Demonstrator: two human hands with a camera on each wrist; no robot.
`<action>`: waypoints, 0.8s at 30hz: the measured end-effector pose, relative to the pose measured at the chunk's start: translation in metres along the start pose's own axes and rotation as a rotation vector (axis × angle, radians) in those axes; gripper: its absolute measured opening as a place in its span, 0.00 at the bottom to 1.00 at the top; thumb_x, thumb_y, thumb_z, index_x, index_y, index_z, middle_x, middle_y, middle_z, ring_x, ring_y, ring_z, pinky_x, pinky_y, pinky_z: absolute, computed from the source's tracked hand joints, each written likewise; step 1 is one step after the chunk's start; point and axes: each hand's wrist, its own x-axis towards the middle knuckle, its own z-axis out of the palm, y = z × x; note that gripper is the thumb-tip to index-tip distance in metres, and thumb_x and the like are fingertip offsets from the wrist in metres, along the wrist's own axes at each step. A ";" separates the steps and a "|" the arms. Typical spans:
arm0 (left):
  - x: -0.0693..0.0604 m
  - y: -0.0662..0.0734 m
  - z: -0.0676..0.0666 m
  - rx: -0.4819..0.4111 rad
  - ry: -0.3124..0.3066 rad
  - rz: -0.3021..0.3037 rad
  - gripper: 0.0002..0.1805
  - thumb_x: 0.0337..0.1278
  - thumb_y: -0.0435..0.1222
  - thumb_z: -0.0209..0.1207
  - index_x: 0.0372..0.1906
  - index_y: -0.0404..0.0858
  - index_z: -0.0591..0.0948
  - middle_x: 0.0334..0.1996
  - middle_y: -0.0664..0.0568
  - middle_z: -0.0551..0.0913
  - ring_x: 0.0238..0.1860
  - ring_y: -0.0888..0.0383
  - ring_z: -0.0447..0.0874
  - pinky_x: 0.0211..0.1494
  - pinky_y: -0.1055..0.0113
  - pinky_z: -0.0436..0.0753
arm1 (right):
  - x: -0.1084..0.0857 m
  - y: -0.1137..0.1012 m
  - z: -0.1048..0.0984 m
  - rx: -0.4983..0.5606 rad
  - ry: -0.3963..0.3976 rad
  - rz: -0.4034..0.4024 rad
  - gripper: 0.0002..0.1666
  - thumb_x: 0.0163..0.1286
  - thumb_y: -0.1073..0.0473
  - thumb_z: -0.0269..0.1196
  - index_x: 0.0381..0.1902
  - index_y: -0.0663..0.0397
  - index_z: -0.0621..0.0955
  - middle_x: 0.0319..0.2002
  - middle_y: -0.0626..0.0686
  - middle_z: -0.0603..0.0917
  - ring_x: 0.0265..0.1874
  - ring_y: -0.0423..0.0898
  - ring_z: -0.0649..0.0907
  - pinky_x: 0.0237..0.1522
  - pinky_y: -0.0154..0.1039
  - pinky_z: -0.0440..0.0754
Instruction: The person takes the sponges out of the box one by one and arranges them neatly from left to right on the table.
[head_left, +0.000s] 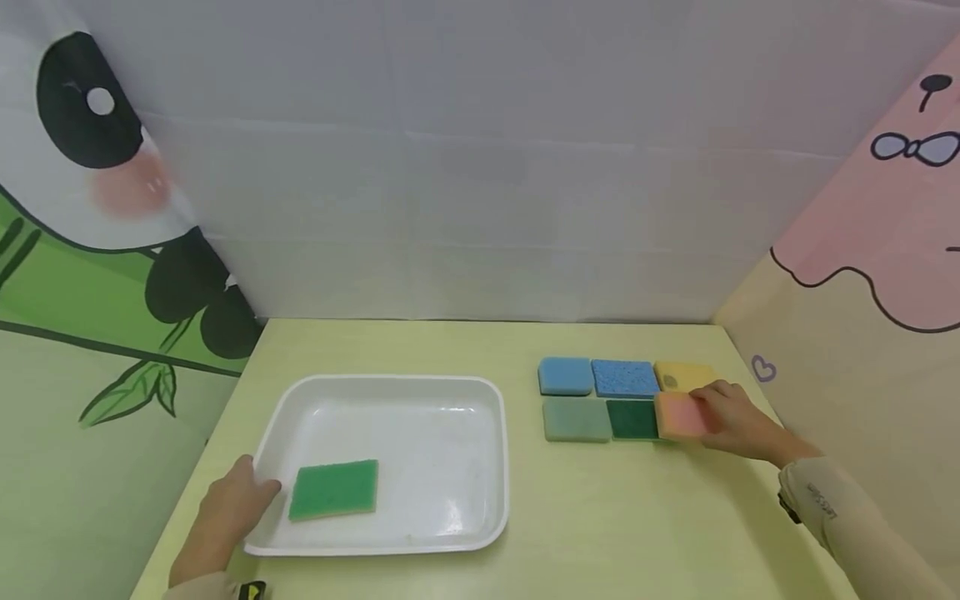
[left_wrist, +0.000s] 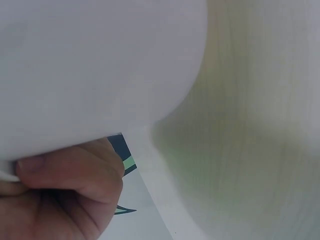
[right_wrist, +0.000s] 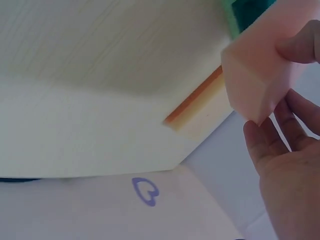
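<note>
A pink sponge (head_left: 678, 415) is pinched between the thumb and fingers of my right hand (head_left: 738, 422), tilted at the right end of the front row of sponges. The right wrist view shows the same pink sponge (right_wrist: 257, 65) raised off the table. My left hand (head_left: 232, 504) grips the left rim of a white tray (head_left: 390, 547); in the left wrist view the fingers (left_wrist: 75, 172) curl at the tray's edge. Inside the tray, toward the left, lies a green sponge (head_left: 333, 490) with a pale underside.
Beside the held sponge lie a dark green sponge (head_left: 632, 419) and a pale green sponge (head_left: 577, 419). Behind them are a light blue sponge (head_left: 566, 376), a speckled blue sponge (head_left: 625, 378) and a yellow sponge (head_left: 693, 375). Printed walls (head_left: 480, 208) enclose the table (head_left: 592, 517).
</note>
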 end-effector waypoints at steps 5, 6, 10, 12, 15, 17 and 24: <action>0.000 -0.003 -0.004 0.000 -0.006 0.004 0.32 0.62 0.42 0.55 0.55 0.18 0.61 0.44 0.21 0.74 0.37 0.35 0.81 0.36 0.46 0.81 | -0.009 0.010 0.000 -0.011 0.019 0.026 0.36 0.51 0.64 0.73 0.57 0.72 0.74 0.50 0.65 0.74 0.49 0.63 0.72 0.49 0.61 0.73; 0.000 -0.004 -0.005 0.000 -0.009 0.006 0.32 0.62 0.42 0.55 0.55 0.18 0.61 0.44 0.21 0.74 0.37 0.35 0.81 0.35 0.46 0.81 | -0.010 0.011 0.000 -0.008 0.025 0.026 0.36 0.51 0.64 0.73 0.56 0.72 0.74 0.50 0.66 0.74 0.49 0.63 0.72 0.49 0.61 0.72; 0.000 -0.007 -0.007 0.002 -0.011 0.017 0.32 0.62 0.43 0.55 0.55 0.18 0.61 0.43 0.21 0.74 0.36 0.34 0.81 0.35 0.46 0.82 | -0.017 0.018 0.004 -0.012 0.061 0.005 0.35 0.49 0.65 0.74 0.54 0.72 0.75 0.49 0.67 0.75 0.48 0.63 0.72 0.47 0.61 0.71; 0.000 -0.009 -0.008 0.005 -0.009 0.021 0.32 0.62 0.42 0.55 0.55 0.18 0.61 0.43 0.21 0.75 0.36 0.34 0.81 0.35 0.46 0.81 | -0.019 0.022 0.007 -0.017 0.076 0.000 0.35 0.48 0.66 0.74 0.54 0.73 0.75 0.48 0.67 0.75 0.47 0.64 0.72 0.47 0.61 0.71; 0.001 -0.011 -0.008 0.010 -0.011 0.020 0.32 0.62 0.43 0.55 0.55 0.18 0.61 0.43 0.21 0.75 0.37 0.34 0.81 0.35 0.46 0.81 | -0.024 0.026 0.013 -0.033 0.088 0.014 0.34 0.47 0.67 0.74 0.53 0.73 0.75 0.47 0.67 0.76 0.47 0.64 0.73 0.46 0.60 0.71; 0.001 -0.012 -0.008 0.012 -0.018 0.014 0.32 0.63 0.43 0.55 0.55 0.18 0.61 0.44 0.20 0.74 0.37 0.34 0.81 0.35 0.46 0.81 | -0.028 0.027 0.017 -0.042 0.089 0.018 0.34 0.47 0.67 0.74 0.53 0.73 0.76 0.47 0.67 0.76 0.46 0.65 0.74 0.46 0.61 0.72; -0.001 -0.013 -0.009 0.008 -0.037 -0.014 0.33 0.63 0.43 0.55 0.56 0.18 0.60 0.46 0.20 0.73 0.39 0.34 0.81 0.37 0.45 0.81 | -0.033 0.026 0.028 -0.004 0.057 0.042 0.34 0.48 0.69 0.73 0.53 0.73 0.74 0.48 0.67 0.76 0.47 0.64 0.74 0.48 0.61 0.72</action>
